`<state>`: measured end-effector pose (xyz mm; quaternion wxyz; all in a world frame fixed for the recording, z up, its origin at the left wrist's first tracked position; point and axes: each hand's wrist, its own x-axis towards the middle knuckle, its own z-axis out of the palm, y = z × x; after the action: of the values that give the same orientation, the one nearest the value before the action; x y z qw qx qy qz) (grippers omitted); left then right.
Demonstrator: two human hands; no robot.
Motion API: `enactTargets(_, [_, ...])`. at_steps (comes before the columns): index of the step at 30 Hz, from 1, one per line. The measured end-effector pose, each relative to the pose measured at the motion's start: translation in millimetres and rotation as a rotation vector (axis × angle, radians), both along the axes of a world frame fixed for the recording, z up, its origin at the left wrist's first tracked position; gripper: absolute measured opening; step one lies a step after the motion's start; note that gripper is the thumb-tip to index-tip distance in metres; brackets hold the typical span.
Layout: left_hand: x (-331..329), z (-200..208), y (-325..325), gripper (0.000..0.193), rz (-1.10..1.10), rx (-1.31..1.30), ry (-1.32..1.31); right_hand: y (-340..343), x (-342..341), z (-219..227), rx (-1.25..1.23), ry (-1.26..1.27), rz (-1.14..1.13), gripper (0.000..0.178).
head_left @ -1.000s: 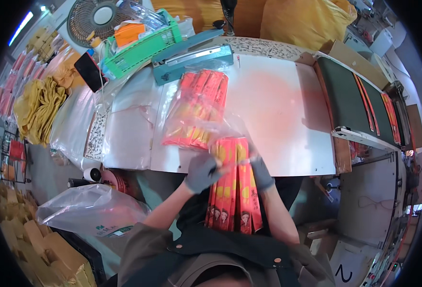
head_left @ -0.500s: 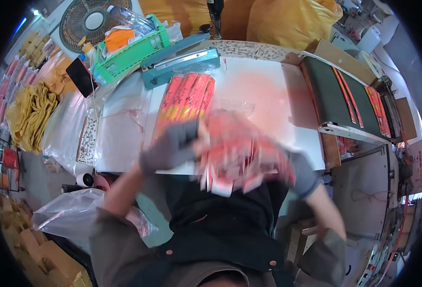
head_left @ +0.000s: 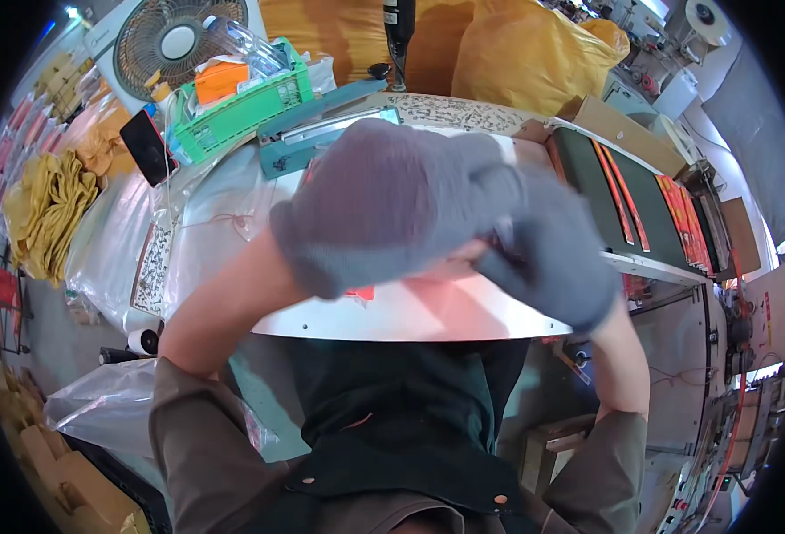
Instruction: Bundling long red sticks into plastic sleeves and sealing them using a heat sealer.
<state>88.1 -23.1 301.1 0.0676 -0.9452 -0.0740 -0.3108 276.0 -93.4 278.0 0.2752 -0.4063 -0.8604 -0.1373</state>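
Observation:
My left hand (head_left: 379, 205), in a grey glove, is raised over the white table (head_left: 357, 322) with its back up; its fingers are smeared and partly hidden. Against it, my right hand (head_left: 548, 245), gloved the same way, has its fingers curled in. A pinkish-red patch shows in the gap between the hands, too blurred to name. Beneath my left hand lie red packets in clear plastic, mostly covered; one red end (head_left: 361, 292) peeks out below the wrist. Behind my left hand sits a teal bag sealer (head_left: 290, 156).
Red strips (head_left: 622, 198) lie on a dark green conveyor belt (head_left: 585, 178) at the right. Back left are a green basket (head_left: 245, 116), a fan (head_left: 168, 40) and a phone (head_left: 147, 147). Clear plastic bags (head_left: 219, 236) cover the table's left. A yellow sack (head_left: 530, 58) stands behind.
Both hands have risen toward the camera and come together. The loose bundle of red-and-white pieces by my right hand no longer shows, and the hands now cover most of the packets on the table.

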Motion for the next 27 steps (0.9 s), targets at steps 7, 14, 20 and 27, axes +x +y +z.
enactTargets(7, [-37.4,-55.1,27.0,0.067,-0.215,-1.001,-0.552,52.4,-18.1,15.4,-0.051,0.063,0.043,0.015])
enactTargets(14, [-30.7,-170.8,81.8,0.033,0.045,-1.835,-0.492,244.6,-3.7,-92.5,-0.355,0.609,-0.194,0.044])
enactTargets(20, [-38.8,-222.1,167.8,0.031,0.146,-2.000,-0.618,339.9,-14.1,-113.1,-0.116,0.559,-0.378,0.084])
enactTargets(27, [-41.3,-251.0,220.8,0.032,0.101,-2.055,-0.969,385.5,12.3,-160.4,-0.346,0.274,-0.406,0.036])
